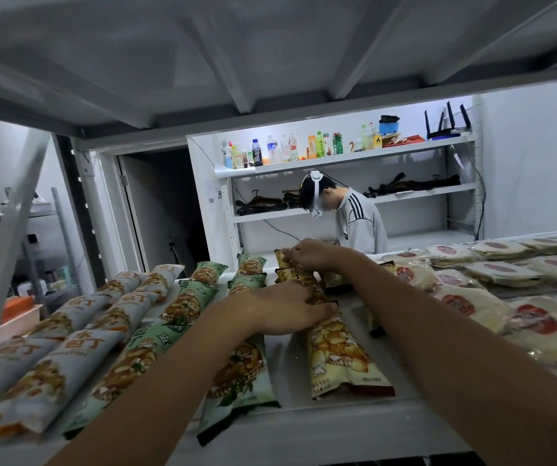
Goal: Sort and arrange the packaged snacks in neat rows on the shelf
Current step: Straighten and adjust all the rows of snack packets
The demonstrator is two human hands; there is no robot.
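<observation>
Grey packs (pixel 51 348) lay in rows far left on the shelf (pixel 304 423), green packs (pixel 183 307) beside them. Left hand (pixel 283 307) pressed flat, fingers straight, on the yellow packs (pixel 337 358) mid-shelf. Right hand (pixel 310 253) pinched the rear yellow pack (pixel 282 259), fingers curled. White red-labelled packs (pixel 472 304) lay right.

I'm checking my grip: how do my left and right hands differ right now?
The left hand lies flat on a mid-row pack; the right hand pinches the rear pack with curled fingers. The left hand is nearer; the right hand reaches farther back. Both touch the yellow row.
</observation>
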